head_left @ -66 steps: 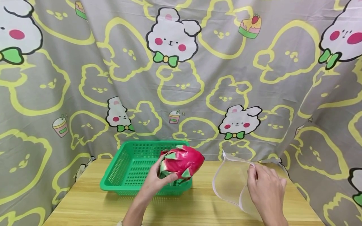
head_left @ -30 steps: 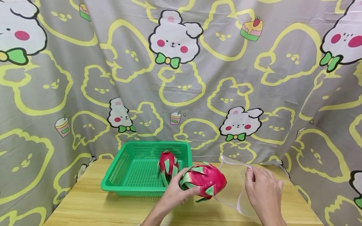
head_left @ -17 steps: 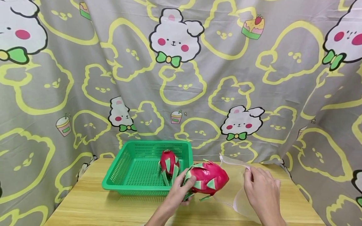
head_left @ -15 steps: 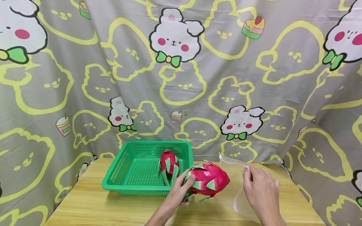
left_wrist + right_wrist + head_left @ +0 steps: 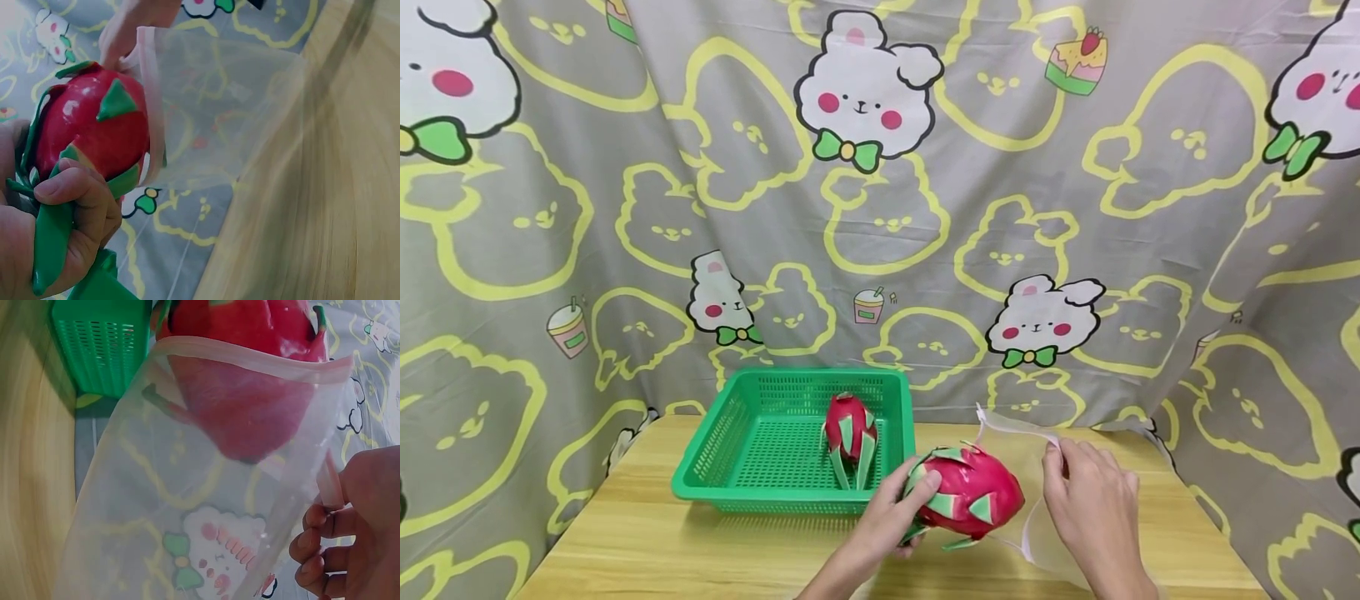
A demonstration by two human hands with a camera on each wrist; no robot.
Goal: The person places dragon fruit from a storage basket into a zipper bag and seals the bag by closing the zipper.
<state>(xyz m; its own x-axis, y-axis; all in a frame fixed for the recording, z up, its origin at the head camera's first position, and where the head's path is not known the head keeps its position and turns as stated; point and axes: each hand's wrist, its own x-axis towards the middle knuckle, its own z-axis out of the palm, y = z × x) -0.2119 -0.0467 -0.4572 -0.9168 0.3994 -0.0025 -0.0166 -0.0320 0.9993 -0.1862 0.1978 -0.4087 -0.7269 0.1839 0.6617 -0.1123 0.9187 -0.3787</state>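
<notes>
A pink-red dragon fruit (image 5: 966, 492) with green scales lies sideways in my left hand (image 5: 891, 508), thumb over its leafy end. Its pointed end is at the mouth of a sheer mesh bag (image 5: 1037, 533) with a pale pink rim; in the right wrist view the tip of the dragon fruit (image 5: 244, 419) shows through the mesh. My right hand (image 5: 1093, 500) pinches the rim and keeps the mouth spread. In the left wrist view the bag (image 5: 212, 106) hangs out beyond the fruit. A second dragon fruit (image 5: 848, 429) lies in the green basket (image 5: 775, 497).
The basket stands on a wooden table (image 5: 722, 558), left of both hands. Behind the table hangs a grey curtain (image 5: 895, 242) printed with white and yellow cartoon animals.
My left hand has carried the dragon fruit from over the basket rightward to the bag, its tip now entering the mouth. My right hand has shifted slightly left, still holding the rim.
</notes>
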